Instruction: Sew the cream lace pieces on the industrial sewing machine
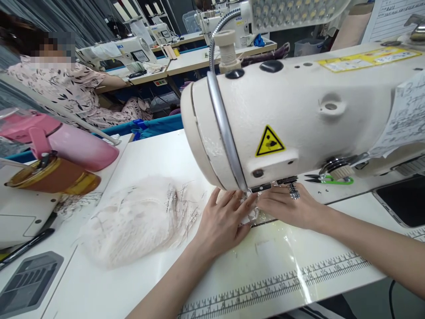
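Lace piece [249,214], small and pale, lies flat on the white table [139,159] right under the front end of the sewing machine [299,115], and both hands rest on it. The left hand [222,223] lies palm down with fingers spread and straight, its fingertips reaching to the machine's foot. The right hand [287,206] comes in from the other side, also flat, fingers together and pointing left, a ring [294,192] on one finger. The two hands nearly meet at the fingertips; neither one grips, both press the lace to the table. The needle itself is hidden behind the machine head, so whether it is in the lace I cannot tell.

Left of the left hand sits a loose heap of lace [139,219] with thread ends sticking out. A ruler strip [282,279] runs along the table's near edge. Snips [328,179] with green handles lie behind the right hand. A pink flask [66,139] lies at far left, and another person [66,88] sits at a machine beyond.
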The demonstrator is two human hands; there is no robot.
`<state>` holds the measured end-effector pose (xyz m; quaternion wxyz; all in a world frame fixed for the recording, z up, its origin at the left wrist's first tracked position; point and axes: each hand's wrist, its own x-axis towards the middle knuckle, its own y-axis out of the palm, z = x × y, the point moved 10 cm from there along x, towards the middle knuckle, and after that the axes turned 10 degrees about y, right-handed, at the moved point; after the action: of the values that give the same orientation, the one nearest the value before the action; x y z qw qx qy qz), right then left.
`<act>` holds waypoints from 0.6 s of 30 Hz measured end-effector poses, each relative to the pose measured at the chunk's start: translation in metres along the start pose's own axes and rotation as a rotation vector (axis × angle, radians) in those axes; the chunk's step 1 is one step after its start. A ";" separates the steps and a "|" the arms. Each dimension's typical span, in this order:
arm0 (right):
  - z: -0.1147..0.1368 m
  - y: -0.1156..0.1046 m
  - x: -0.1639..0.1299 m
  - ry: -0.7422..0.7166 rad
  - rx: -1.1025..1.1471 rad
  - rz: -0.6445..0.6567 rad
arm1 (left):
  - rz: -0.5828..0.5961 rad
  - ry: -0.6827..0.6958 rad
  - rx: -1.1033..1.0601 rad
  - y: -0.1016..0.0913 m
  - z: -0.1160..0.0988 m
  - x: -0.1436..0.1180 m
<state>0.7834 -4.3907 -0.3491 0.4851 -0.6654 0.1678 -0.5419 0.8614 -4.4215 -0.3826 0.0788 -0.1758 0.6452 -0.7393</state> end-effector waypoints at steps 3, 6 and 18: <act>0.004 -0.001 0.001 -0.049 -0.191 -0.032 | 0.005 0.001 -0.003 0.000 0.000 0.000; 0.003 -0.004 0.000 -0.064 -0.145 -0.081 | -0.005 0.009 0.000 0.000 -0.001 0.000; 0.002 -0.001 -0.004 -0.035 0.015 -0.068 | -0.277 0.186 0.016 -0.026 -0.022 -0.004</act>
<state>0.7836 -4.3864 -0.3504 0.4741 -0.6764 0.1327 -0.5478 0.8599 -4.3955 -0.3601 -0.0825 -0.1933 0.6133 -0.7614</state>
